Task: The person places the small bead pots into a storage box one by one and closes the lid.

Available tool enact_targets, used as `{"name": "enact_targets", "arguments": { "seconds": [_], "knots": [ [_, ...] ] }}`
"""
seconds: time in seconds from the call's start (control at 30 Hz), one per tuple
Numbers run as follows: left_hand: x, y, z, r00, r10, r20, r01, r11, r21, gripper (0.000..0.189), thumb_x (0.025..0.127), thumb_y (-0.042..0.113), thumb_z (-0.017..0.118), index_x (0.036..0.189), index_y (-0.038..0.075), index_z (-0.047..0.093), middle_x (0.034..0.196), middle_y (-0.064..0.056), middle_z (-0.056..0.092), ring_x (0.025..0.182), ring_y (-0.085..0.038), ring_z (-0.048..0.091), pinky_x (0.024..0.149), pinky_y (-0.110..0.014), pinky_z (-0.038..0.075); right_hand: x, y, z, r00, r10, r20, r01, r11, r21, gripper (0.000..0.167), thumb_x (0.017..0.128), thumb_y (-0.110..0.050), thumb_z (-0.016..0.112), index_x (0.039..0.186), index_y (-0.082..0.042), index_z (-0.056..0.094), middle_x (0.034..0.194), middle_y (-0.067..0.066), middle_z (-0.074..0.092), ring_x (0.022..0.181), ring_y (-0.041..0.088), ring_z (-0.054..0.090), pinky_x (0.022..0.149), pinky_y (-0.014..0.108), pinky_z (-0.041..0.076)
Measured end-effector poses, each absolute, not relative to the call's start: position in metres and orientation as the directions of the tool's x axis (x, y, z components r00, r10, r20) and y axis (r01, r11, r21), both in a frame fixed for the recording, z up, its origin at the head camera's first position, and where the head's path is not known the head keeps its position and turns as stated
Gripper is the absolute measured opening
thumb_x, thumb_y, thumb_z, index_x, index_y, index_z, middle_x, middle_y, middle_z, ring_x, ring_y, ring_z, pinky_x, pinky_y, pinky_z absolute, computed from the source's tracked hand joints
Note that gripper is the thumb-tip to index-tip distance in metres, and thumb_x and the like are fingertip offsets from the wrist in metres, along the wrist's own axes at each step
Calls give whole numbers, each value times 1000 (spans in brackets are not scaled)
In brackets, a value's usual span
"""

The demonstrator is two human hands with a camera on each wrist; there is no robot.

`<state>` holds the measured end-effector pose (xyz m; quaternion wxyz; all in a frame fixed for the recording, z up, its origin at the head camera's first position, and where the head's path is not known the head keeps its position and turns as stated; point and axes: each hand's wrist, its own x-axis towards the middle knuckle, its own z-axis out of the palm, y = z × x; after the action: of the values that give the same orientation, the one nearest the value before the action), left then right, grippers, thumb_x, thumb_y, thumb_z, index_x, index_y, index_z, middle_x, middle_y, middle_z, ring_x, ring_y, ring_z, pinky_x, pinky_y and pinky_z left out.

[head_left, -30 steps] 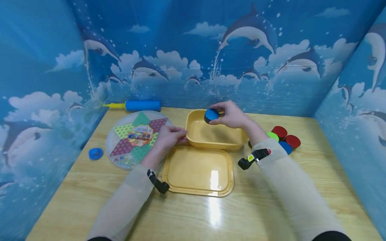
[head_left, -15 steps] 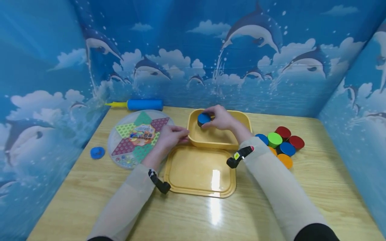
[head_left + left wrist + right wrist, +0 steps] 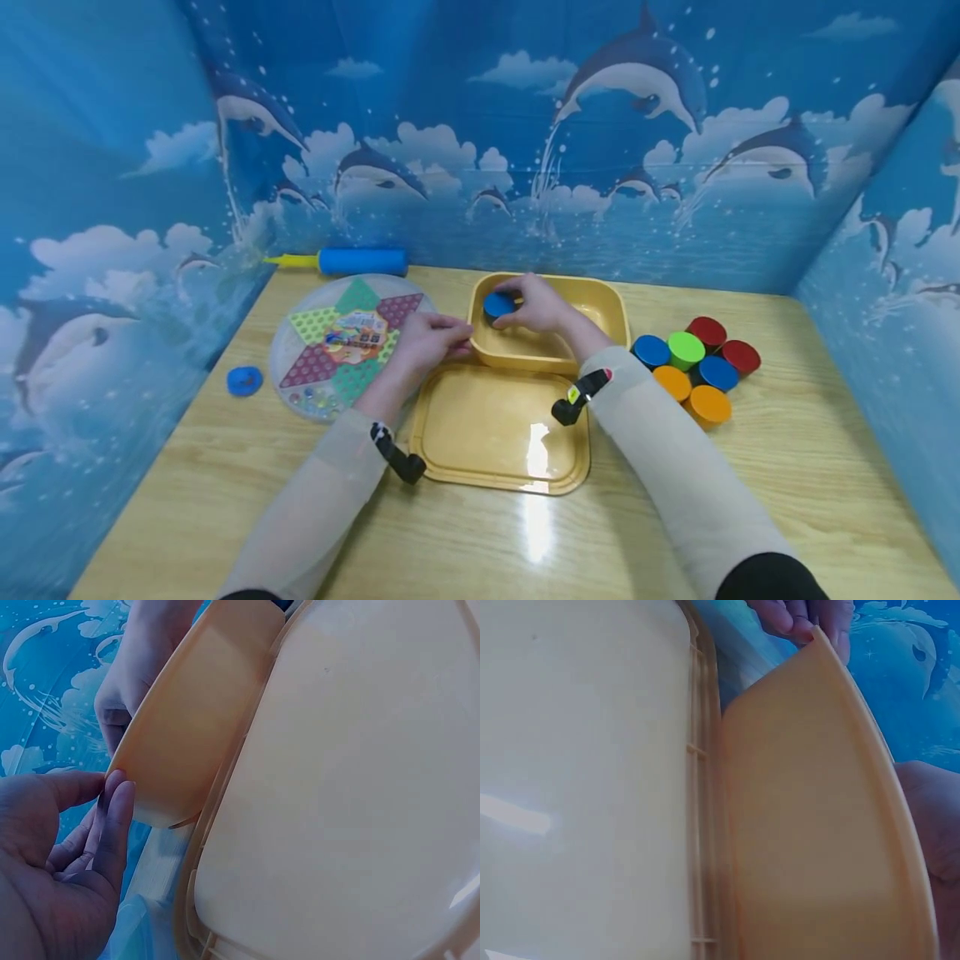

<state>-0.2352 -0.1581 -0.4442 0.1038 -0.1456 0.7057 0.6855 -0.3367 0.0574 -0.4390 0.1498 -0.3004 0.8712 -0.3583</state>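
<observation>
My left hand [image 3: 426, 343] pinches the left rim of a yellow plastic box [image 3: 551, 362], thumb and fingers on either side of its edge, as the left wrist view also shows. Inside the box, toward its left end, my right hand [image 3: 536, 307] holds a short blue cylinder [image 3: 498, 306] between thumb and fingers. The box wall hides most of that hand [image 3: 930, 817] in the right wrist view. In front of the box lies its yellow lid [image 3: 498, 425], flat on the table.
Right of the box stand several short cylinders: blue [image 3: 651, 351], green [image 3: 686, 349], red [image 3: 741, 357] and orange [image 3: 708, 405]. A round star-patterned game board [image 3: 307, 367], a blue-and-yellow hand pump [image 3: 362, 261] and a small blue object [image 3: 244, 381] lie left.
My right hand has moved left and down into the box with the blue cylinder, uncovering more of the cylinders on the right. My left hand stays on the rim.
</observation>
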Motion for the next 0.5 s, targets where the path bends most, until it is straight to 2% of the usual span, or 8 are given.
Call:
{"name": "enact_targets", "arguments": {
  "seconds": [0.23,0.5],
  "knots": [
    [-233,-153,-443,-937,-56,-346,-348,31,937,22,99,5,76,116,-9,74,98,-19,74,79,-20,76,82,-35,67,-330,70,-436,-791,-610,-45,-386,555,-737,65,91,-16,87,148,-1,59,145,16,62,133,32,59,110,44,53],
    [-232,-155,-439,-935,-78,-347,-352,61,934,24,99,8,76,118,-8,73,102,-21,73,84,-24,77,88,-40,66,-316,91,-415,-795,-606,-41,-354,517,-780,64,93,-15,85,148,3,57,149,18,59,135,33,57,111,43,53]
  ]
}}
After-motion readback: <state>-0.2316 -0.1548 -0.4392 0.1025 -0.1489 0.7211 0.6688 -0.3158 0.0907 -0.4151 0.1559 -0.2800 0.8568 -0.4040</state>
